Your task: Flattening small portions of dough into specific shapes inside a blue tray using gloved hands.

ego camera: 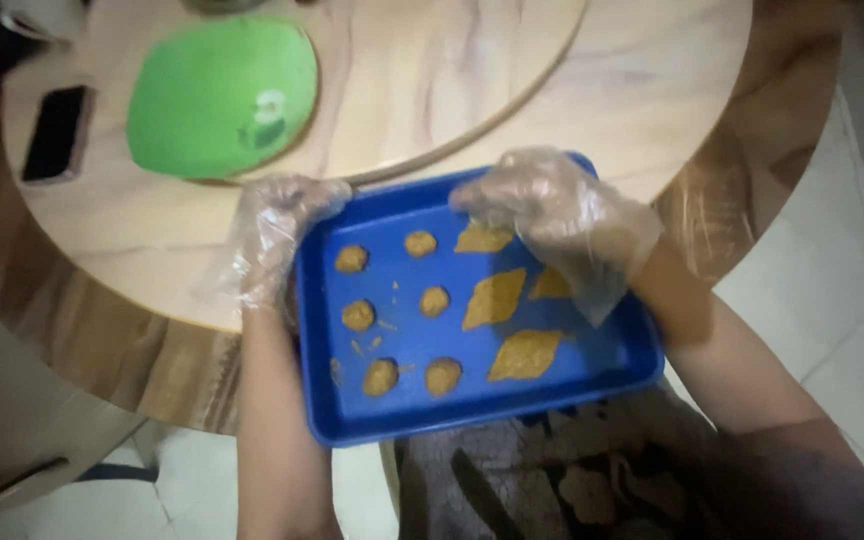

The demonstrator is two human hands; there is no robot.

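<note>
A blue rectangular tray (472, 405) rests partly on the round table's edge and over my lap. On it lie several small round brown dough pieces (358, 315) on the left and several diamond-shaped flat pieces (493, 298) on the right. My left hand (274, 235), in a clear plastic glove, grips the tray's left rim. My right hand (552, 210), also gloved, hovers over the tray's far right part, fingertips touching a diamond piece (482, 239) near the far rim.
A green round plate-like object (220, 98) sits on a wooden turntable (432, 80) on the table. A black phone (54, 132) lies at the table's left. White tiled floor (832, 300) shows to the right.
</note>
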